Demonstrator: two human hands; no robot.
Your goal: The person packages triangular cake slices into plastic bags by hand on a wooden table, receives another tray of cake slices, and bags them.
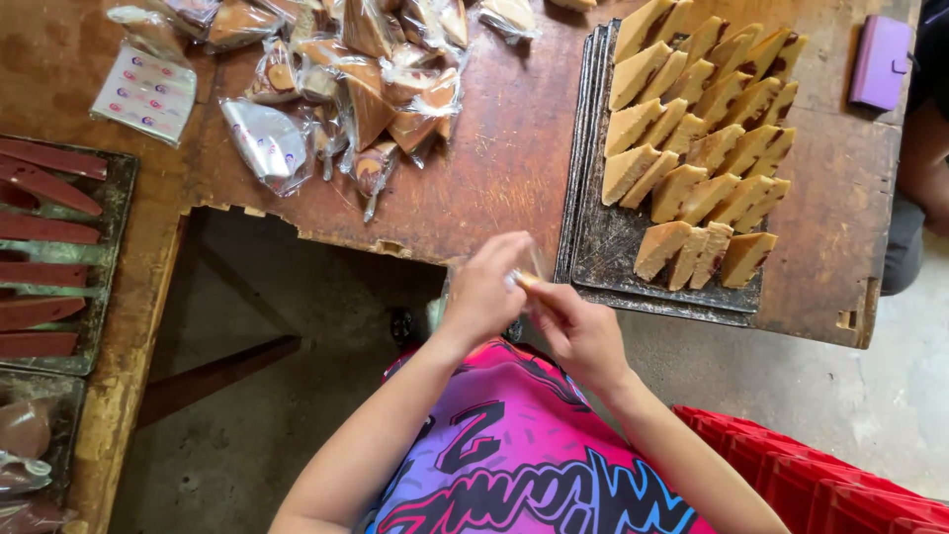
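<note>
My left hand (486, 289) and my right hand (578, 331) meet just below the table's front edge. Both pinch a small clear wrapper (524, 280) with a tan piece inside; the wrapper is mostly hidden by my fingers. Right above them a stack of dark baking trays (593, 252) carries rows of tan cake wedges (692, 148). A heap of wedges sealed in clear bags (366, 89) lies at the table's far middle.
The worn wooden table (484, 168) has a notch cut out in front of me. A tray of dark red strips (44, 257) stands left, a purple pouch (880, 59) far right, a red crate (811, 475) by my right side.
</note>
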